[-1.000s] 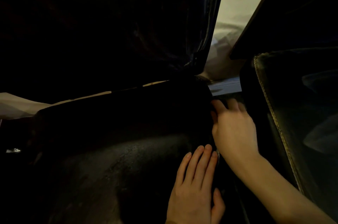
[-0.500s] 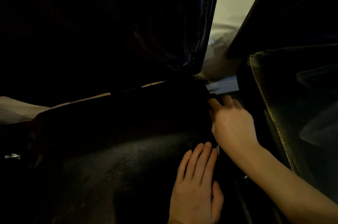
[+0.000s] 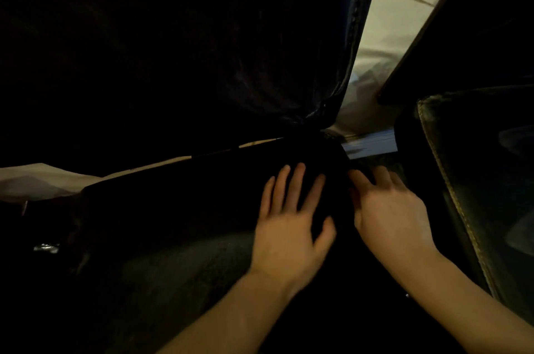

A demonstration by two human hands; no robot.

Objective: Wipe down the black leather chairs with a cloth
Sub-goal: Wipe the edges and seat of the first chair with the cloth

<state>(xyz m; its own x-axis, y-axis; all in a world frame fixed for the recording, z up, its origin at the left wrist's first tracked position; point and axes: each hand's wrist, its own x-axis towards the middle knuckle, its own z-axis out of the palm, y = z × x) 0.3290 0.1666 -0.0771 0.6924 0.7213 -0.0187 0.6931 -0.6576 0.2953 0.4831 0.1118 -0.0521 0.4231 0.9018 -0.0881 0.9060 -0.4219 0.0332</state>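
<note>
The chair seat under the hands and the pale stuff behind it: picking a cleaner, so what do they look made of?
The chair seat looks like black leather or a leather-like vinyl: dull sheen, fine grain. The neighbouring seat shows pale edge stitching, fitting upholstery. The pale cloth behind looks like soft woven fabric, matte and creased.

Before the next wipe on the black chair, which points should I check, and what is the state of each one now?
1. Cloth in a hand: cannot tell. No cloth shows under the left hand or the right hand; the picture is very dark.
2. Left hand on the seat: ok, it lies flat near the rear corner, fingers spread.
3. Right hand position: ok, it is at the seat's right edge, in the gap beside the neighbouring chair.
4. Backrest within reach: ok, it stands directly behind the seat.
5. Seat surface clean: cannot tell, too dark.
6. Both hands free of obstruction: ok, nothing visibly blocks them.
</note>
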